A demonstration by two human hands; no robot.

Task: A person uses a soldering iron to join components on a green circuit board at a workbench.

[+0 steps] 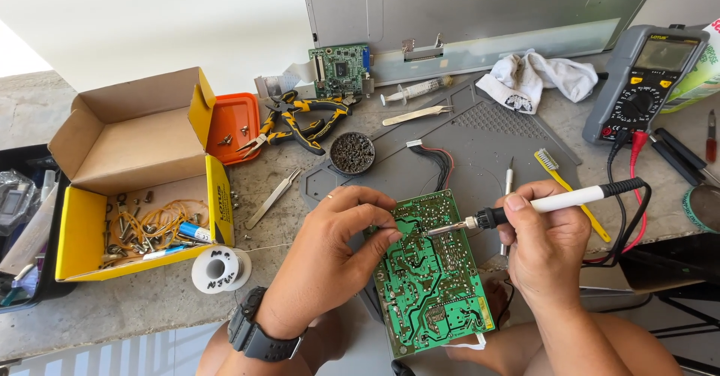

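Observation:
A green circuit board lies solder side up on the near edge of a grey work mat. My left hand, with a black watch on its wrist, pinches thin solder wire at the board's upper left edge. My right hand holds a white-handled soldering iron like a pen. The iron's metal tip touches the board close to my left fingertips.
Near my left hand stand a solder spool and an open yellow cardboard box of small parts. Behind lie tweezers, yellow-handled pliers, an orange tray and a round tin. A multimeter with leads sits right.

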